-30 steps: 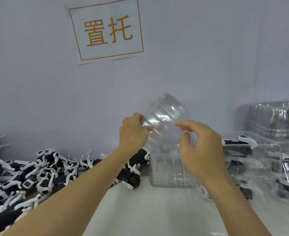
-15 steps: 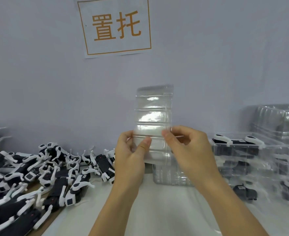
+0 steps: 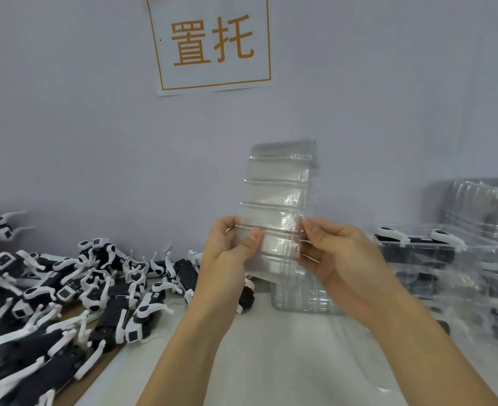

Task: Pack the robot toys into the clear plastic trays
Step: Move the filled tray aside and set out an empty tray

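From the head view, we hold a clear tray (image 3: 277, 212) upright in front of us, well above the table (image 3: 285, 361). Our left hand (image 3: 227, 259) pinches its lower left edge, thumb on the near face and fingers curled behind. Our right hand (image 3: 338, 262) pinches the lower right edge the same way. We judge the tray is held up like this to peel one off nested layers, since its right edge shows several thin rims stacked together; whether it is one tray or several we cannot tell for sure.

The tray is thin, glossy, see-through plastic, a tall rectangle with rounded top corners and moulded ribs running across it. It looks light and springy, likely to flex under a hard pinch.

Below the grip stands a stack of empty trays (image 3: 303, 300) on the table. Left of the grip lies a loose heap of robot toys (image 3: 74, 294), hard black bodies with white curved limbs, tangled together. Right of the grip sit filled trays (image 3: 435, 259) with toys inside. Above is a wall sign (image 3: 212, 42) with orange characters.
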Tool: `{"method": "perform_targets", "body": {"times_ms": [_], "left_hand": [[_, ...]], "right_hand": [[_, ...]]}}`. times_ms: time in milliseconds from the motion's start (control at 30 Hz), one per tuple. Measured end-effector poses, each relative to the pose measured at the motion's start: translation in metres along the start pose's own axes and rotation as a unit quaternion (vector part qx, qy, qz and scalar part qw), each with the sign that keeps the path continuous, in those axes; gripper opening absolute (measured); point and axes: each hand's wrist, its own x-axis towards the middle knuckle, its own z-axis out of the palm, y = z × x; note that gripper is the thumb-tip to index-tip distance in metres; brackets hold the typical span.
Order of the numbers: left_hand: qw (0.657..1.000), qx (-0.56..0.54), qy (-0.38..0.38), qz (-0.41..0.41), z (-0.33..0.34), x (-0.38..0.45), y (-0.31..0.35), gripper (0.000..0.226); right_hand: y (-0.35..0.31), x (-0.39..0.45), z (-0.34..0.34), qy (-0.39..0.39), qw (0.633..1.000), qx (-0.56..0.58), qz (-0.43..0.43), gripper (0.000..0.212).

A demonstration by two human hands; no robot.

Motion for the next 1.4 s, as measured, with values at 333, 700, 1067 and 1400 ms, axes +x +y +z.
{"method": "perform_targets", "body": {"times_ms": [333,700,1067,1400], "left_hand": [[1.0,0.024,0.004,-0.002,-0.003,-0.002,0.002,0.018],[0.933,0.315,-0.057,0.167,-0.002,-0.008,0.0,0.057],[0.91,0.385,-0.022,0.151,-0.002,-0.01,0.006,0.083],[0.907,0.383,0.078,0.158,-0.057,0.004,0.025,0.09]], "right_hand": [[0.003,-0.001,0.001,0.025,0.993,-0.103,-0.059,0.026],[0.001,-0.003,-0.013,0.0,0.987,-0.139,-0.077,0.022],[0.013,0.002,-0.001,0.034,0.985,-0.138,-0.099,0.026],[-0.01,-0.004,-0.011,0.077,0.986,-0.121,-0.081,0.023]]}}
